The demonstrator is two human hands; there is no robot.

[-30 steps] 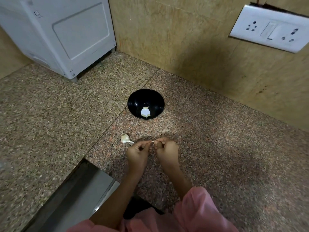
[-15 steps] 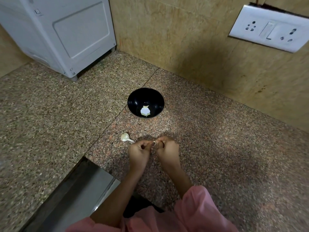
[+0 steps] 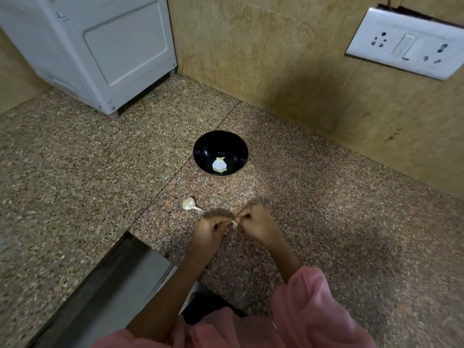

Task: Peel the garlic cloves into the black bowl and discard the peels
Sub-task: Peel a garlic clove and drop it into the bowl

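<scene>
Granite counter (image 3: 326,222): garlic clove (image 3: 234,224) is pinched between left hand (image 3: 209,228) and right hand (image 3: 257,226), fingers curled on it; black bowl (image 3: 200,149) lies straight ahead.

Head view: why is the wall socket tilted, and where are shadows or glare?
Head view: the wide lens tilts the socket plate; left hand and right hand throw soft shadows on the counter; the black bowl shows faint glare.

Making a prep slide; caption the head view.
Left hand and right hand pinch a garlic clove; a spare clove and a black bowl of peeled garlic sit on the counter.
</scene>
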